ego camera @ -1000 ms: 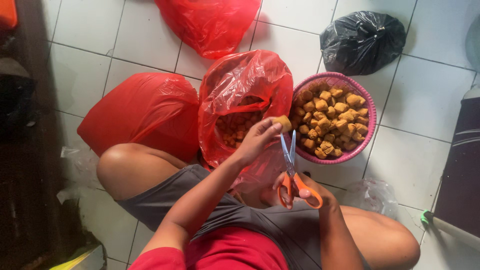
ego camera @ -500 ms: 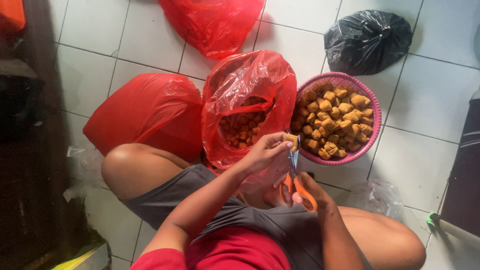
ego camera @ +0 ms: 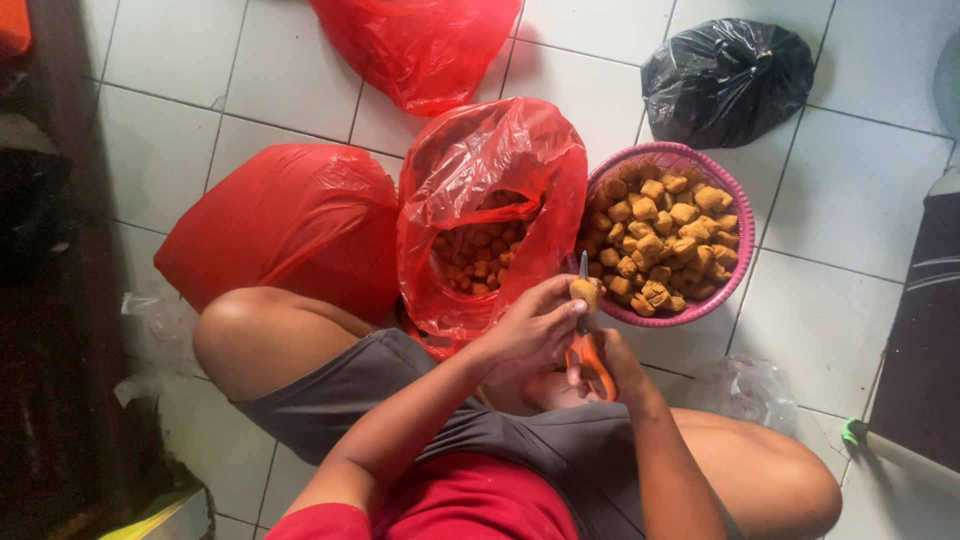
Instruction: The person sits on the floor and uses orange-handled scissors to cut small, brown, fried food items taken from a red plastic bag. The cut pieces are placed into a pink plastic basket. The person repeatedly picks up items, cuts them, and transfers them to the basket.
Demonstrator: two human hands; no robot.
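We see the left hand [ego camera: 528, 330] pinching a small golden-brown fried cube [ego camera: 584, 291] between its fingertips, just in front of the pink basket [ego camera: 738, 262] of like pieces; the right hand [ego camera: 610, 362] is closed through the orange handles of the scissors [ego camera: 588, 330], blade at the cube. We judge the cube light, spongy and easily crushed; best held gently by its sides, away from the blade.

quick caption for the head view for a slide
Seated on a tiled floor, left hand holds a fried tofu puff while right hand cuts it with orange-handled scissors.
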